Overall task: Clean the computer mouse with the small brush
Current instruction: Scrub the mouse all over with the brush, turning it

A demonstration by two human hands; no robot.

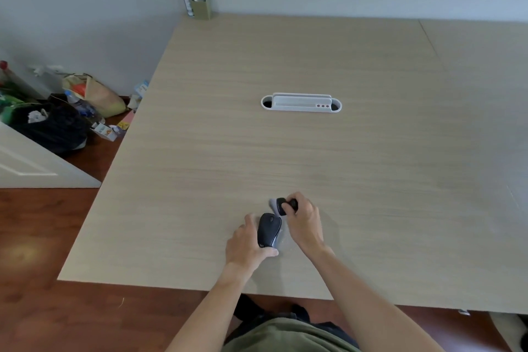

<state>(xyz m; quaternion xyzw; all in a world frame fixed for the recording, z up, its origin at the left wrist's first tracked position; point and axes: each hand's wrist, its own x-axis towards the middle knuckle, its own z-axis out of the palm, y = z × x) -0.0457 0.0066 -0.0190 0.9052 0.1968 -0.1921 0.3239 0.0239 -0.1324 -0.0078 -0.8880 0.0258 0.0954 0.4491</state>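
The dark computer mouse sits near the front edge of the pale wood counter, tilted up on its side; the left hand is clamped on it, fingers along its left flank and thumb pressed at its near end. The right hand lies just beside the mouse, to its right and slightly beyond, fingers closed around the small brush (black body, pale bristles pointing left); the bristles hang just past the mouse's far end, and whether they touch it cannot be told. Well apart, mid-counter, lies a white cable tray; a cardboard holder stands at the far corner.
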